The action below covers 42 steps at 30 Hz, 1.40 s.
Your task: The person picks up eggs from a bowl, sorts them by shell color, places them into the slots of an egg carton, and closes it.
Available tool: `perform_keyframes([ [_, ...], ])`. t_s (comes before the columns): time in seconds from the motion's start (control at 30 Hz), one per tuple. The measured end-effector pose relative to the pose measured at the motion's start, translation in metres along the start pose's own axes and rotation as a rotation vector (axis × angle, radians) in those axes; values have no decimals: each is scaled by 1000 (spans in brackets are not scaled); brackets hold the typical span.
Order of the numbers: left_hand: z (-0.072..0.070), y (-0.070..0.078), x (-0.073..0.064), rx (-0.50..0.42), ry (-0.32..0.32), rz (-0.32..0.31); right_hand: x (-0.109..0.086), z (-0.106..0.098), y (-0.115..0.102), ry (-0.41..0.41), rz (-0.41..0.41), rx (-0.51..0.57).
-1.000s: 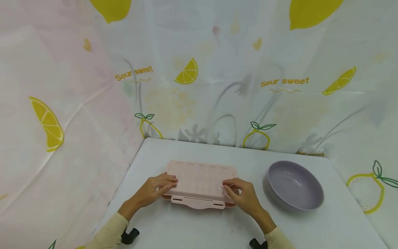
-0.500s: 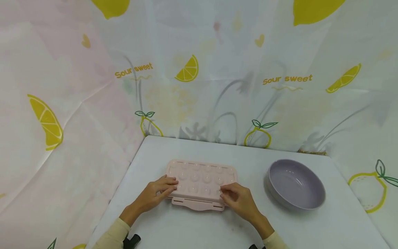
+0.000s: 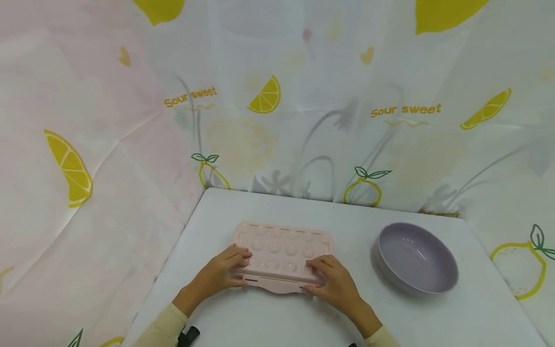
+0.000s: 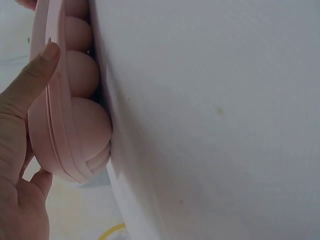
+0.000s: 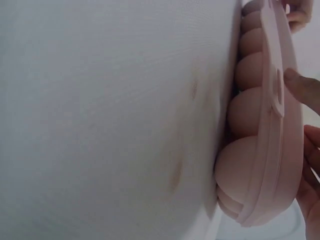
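Observation:
A pink plastic egg box with a domed lid lies closed on the white table, its rounded cups visible underneath in the left wrist view. Along its front edge runs a latch flap with slots. My left hand grips the front left corner, fingers on the lid and thumb at the flap's left end. At the front right corner my right hand grips the box, fingertips bent on the lid and thumb at the flap's right end. Whether eggs are inside cannot be seen.
A purple-grey bowl stands on the white table, right of the box and apart from my right hand. A lemon-printed cloth hangs behind and beside the table.
Both thumbs have come down from the lid onto the front latch flap. The flap now sits lower and the lid looks pressed down. The bowl has stayed in place.

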<state>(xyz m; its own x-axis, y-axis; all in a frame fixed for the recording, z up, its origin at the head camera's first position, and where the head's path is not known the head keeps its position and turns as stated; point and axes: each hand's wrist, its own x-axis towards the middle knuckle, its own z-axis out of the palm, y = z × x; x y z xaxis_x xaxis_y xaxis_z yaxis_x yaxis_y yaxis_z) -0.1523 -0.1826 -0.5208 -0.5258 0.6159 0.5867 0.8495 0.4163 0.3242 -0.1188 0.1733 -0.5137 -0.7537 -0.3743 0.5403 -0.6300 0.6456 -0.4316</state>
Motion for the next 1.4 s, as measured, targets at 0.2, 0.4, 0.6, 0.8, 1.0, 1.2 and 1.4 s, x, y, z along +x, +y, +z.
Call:
perform_keyframes([
  [0.2, 3, 7, 8, 121, -27, -61, 0, 1, -6, -9, -14, -56],
  [0.4, 6, 10, 9, 156, -30, -87, 0, 1, -10, -46, -17, -125],
  [0.6, 8, 12, 10, 178, -44, -115, 4, 0, -16, -80, -26, -236],
  [0.8, 11, 16, 7, 211, -48, -125, 5, 0, -23, -88, -47, -316],
  [1.0, 15, 20, 9, 279, -11, -95, 7, 0, -24, -71, -101, -402],
  [1.2, 17, 23, 14, 274, -11, -102, 5, -1, -23, -28, -97, -398],
  [1.4, 18, 22, 12, 237, -29, -107, -2, -4, -18, -15, -70, -284],
])
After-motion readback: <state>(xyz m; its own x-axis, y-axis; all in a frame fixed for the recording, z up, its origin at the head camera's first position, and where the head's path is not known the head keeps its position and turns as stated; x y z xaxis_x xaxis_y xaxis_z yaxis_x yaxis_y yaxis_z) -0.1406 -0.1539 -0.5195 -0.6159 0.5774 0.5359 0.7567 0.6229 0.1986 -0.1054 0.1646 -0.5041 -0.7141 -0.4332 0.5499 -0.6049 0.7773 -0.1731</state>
